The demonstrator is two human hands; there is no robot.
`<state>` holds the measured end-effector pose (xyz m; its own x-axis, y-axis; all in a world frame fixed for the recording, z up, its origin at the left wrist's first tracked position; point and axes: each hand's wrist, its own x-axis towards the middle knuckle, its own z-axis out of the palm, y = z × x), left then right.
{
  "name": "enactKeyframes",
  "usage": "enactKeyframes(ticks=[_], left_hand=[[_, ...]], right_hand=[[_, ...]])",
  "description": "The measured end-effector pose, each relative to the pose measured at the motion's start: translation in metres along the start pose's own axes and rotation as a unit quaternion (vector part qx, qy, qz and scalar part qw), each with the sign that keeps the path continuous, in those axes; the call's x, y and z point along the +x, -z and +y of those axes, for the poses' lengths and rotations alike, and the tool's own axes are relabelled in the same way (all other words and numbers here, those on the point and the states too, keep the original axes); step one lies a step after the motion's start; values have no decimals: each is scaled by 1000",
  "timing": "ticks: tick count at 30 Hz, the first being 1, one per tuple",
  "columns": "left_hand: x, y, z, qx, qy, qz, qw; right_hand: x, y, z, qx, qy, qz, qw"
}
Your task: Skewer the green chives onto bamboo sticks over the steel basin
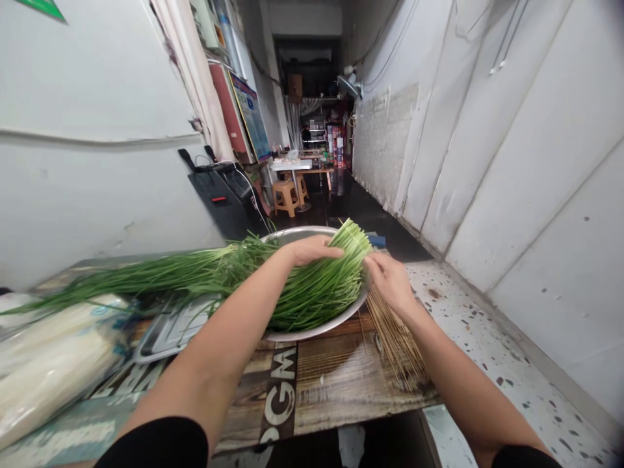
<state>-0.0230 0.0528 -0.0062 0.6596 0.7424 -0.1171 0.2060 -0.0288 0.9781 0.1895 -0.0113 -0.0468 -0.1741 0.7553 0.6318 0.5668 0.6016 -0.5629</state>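
Long green chives [322, 292] lie in a metal bowl [303, 336], their pale ends gathered at its right side. The left hand [312, 250] rests over them; whether its fingers grip is unclear. The right hand [390, 276] has thumb and forefinger drawn together at the ends; I cannot tell what they pinch. Beside the bowl lie thin sticks [397, 338]. The table cover [341, 396] reads "GM"; the wall poster [251, 117] is illegible.
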Motion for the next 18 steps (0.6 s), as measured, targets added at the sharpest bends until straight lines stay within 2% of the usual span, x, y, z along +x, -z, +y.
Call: enactKeyframes(ticks=[2, 4, 8, 10, 12, 14, 15, 18], left_hand=[[-6, -5, 0, -8, 32, -15, 999], [-14, -8, -4, -13, 59, -43, 997], [-35, -10, -16, -40, 61, -74, 995], [-47, -7, -15, -38, 39, -34, 998], [-62, 0, -6, -14, 3, 34, 999], [-81, 12, 12, 17, -36, 102, 994], [-93, 19, 23, 31, -45, 118, 991], [-138, 40, 56, 58, -57, 183, 980]], right_hand=[[9, 7, -7, -29, -21, 12, 999], [23, 17, -13, -62, -32, 65, 995], [64, 41, -22, -69, -26, 137, 988], [87, 52, -24, -60, -13, 165, 984], [108, 60, -28, -24, -15, 176, 984], [125, 61, -38, 39, -27, 169, 985], [133, 59, -45, 75, -38, 163, 983], [149, 44, -77, 174, -66, 133, 974]])
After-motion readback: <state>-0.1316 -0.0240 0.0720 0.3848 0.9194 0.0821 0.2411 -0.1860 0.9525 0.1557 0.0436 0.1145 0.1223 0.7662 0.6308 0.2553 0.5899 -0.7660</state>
